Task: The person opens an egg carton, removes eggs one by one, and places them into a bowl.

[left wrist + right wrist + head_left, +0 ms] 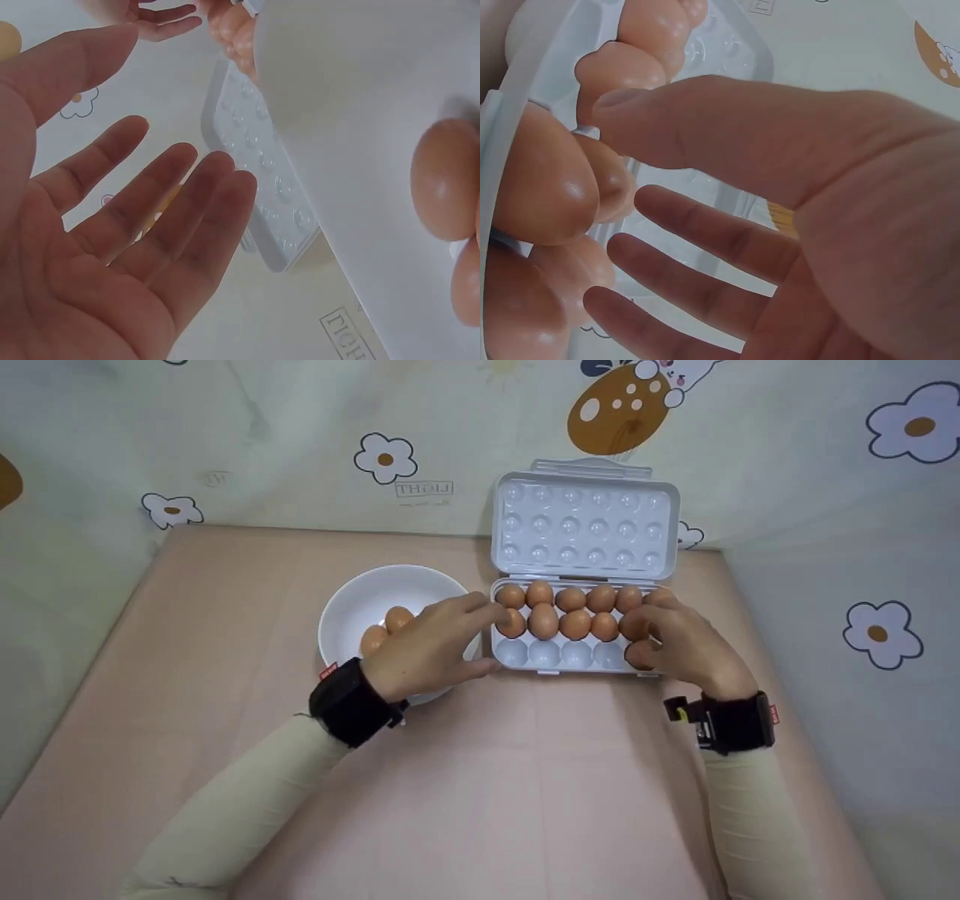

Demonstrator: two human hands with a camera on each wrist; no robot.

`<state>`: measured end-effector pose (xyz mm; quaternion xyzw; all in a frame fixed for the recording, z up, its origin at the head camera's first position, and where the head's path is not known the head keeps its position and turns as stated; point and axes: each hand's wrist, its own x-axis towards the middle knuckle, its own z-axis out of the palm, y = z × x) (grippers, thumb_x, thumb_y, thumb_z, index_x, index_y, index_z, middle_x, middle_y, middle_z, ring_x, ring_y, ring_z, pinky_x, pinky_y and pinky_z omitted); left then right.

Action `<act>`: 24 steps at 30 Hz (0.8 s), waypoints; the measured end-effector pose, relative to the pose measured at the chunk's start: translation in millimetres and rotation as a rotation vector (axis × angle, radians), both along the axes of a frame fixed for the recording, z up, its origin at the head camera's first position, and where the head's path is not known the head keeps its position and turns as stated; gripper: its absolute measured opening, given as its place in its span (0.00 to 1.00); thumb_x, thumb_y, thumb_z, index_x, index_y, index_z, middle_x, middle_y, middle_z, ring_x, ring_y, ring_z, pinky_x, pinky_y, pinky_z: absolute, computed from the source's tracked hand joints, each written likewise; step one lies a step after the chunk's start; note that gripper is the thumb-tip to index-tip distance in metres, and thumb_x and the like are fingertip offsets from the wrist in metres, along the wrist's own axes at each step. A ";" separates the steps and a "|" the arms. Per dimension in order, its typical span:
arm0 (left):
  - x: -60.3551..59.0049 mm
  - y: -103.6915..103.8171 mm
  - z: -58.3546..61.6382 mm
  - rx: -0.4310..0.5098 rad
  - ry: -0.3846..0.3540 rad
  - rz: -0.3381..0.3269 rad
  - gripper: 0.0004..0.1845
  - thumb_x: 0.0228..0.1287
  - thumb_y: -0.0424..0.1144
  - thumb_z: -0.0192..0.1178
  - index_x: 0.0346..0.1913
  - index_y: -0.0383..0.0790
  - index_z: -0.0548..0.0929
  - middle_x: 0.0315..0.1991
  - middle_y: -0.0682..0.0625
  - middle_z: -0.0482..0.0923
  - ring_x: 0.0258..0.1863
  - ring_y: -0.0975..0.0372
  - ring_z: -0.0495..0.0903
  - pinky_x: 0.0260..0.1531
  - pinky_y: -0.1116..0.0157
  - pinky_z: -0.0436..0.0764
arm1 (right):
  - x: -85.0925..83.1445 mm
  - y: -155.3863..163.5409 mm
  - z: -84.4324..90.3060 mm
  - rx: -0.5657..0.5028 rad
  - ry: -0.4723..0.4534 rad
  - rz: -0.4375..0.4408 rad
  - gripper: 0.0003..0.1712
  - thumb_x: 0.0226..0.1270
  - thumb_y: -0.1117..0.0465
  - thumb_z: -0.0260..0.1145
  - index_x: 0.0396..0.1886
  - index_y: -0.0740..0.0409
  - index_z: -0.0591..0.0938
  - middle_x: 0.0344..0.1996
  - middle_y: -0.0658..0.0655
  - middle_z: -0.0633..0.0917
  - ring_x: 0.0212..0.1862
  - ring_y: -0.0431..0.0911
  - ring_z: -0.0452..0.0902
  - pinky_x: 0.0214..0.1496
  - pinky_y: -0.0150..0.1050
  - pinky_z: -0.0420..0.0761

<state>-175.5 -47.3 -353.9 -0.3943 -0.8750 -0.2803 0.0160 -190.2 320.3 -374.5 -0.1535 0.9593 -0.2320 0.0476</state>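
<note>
Fingers spread, the left hand [433,643] is above the white bowl's [352,604] right side. The right hand's [694,651] fingers stand wide beside eggs [544,622] at the carton's [576,655] right end.

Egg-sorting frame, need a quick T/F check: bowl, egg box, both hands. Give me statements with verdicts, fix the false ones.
1. The white bowl stands to the left of the egg box. True.
2. The white bowl is empty. False: brown eggs lie in it.
3. The lid of the egg box is closed. False: it stands open at the back.
4. The four leftmost front-row cups hold no eggs. True.
5. The left hand grips an egg. False: it holds nothing, fingers extended.
6. The right hand is at the right end of the egg box. True.
</note>
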 end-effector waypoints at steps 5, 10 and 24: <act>4.0 6.1 -7.4 0.050 -0.010 -0.019 0.21 0.66 0.40 0.75 0.59 0.46 0.81 0.56 0.51 0.81 0.56 0.56 0.80 0.60 0.57 0.78 | -1.3 1.8 -3.4 0.012 -0.003 -0.001 0.15 0.53 0.74 0.68 0.41 0.59 0.85 0.45 0.60 0.76 0.45 0.55 0.75 0.44 0.46 0.74; 6.1 13.5 -12.0 0.047 0.002 -0.018 0.22 0.66 0.41 0.75 0.60 0.44 0.82 0.55 0.50 0.81 0.54 0.56 0.80 0.56 0.59 0.81 | -2.9 2.8 -5.6 0.024 -0.036 -0.028 0.13 0.54 0.73 0.68 0.40 0.57 0.84 0.46 0.61 0.76 0.46 0.56 0.74 0.42 0.47 0.73; 6.2 22.9 -28.6 0.100 0.017 -0.024 0.21 0.64 0.38 0.76 0.57 0.42 0.81 0.54 0.49 0.81 0.53 0.55 0.80 0.55 0.58 0.81 | -10.6 -6.5 -16.6 0.147 -0.040 -0.091 0.07 0.54 0.75 0.61 0.29 0.62 0.81 0.23 0.56 0.73 0.33 0.55 0.72 0.33 0.44 0.68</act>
